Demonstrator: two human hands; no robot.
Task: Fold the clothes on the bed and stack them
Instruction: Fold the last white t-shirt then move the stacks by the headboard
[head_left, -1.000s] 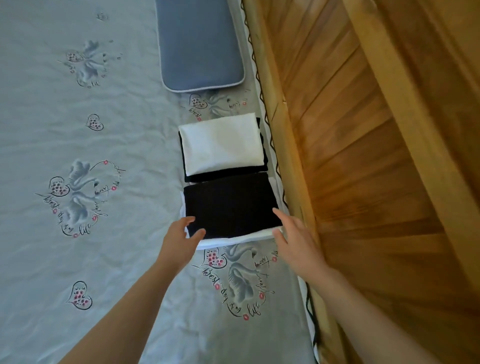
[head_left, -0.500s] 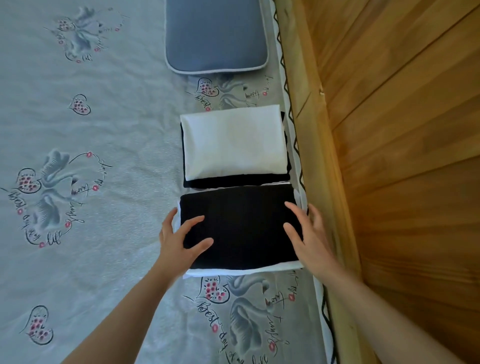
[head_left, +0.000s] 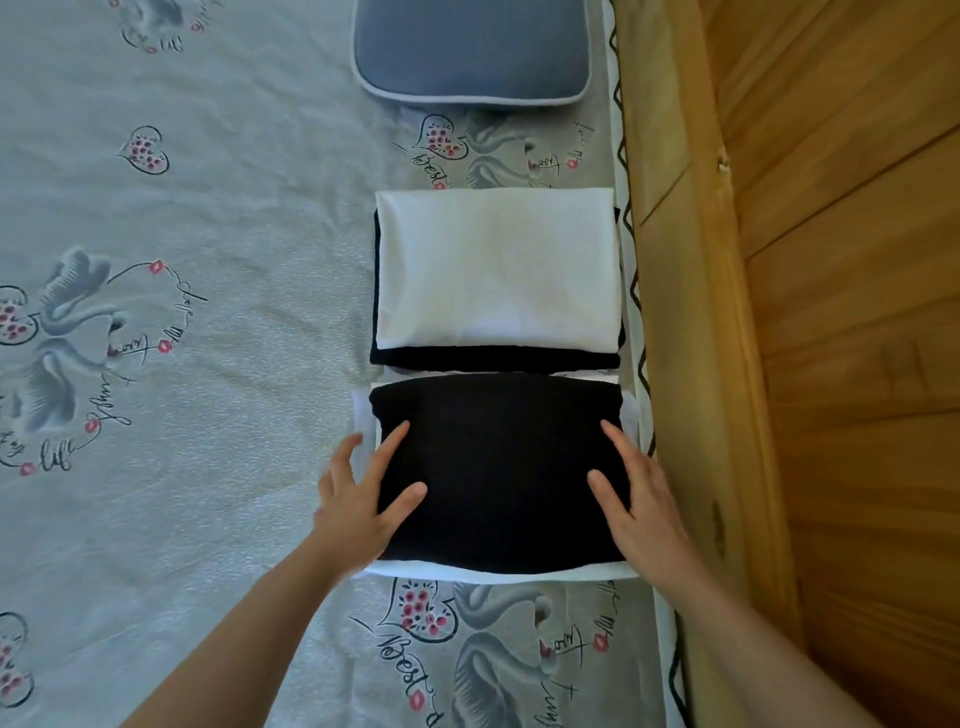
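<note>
The folded black garment (head_left: 498, 467) lies atop a white one (head_left: 498, 576) at the bed's (head_left: 208, 519) four o'clock edge, beside the wooden frame (head_left: 691, 364). The left hand (head_left: 363, 499) at nine o'clock and the right hand (head_left: 639, 499) at three rest flat with fingers straight and spread, gripping nothing, probably squaring the pile. A second stack, white (head_left: 493, 270) over black, sits at twelve o'clock.

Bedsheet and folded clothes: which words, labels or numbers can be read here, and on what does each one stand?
"Best": script in the bedsheet print below the near stack, seen turned.
"life": same print at the left edge.
Other script lines in the prints: cursive, too distorted to read.
Black garment, white garment, blue pillow: no visible text or label.
</note>
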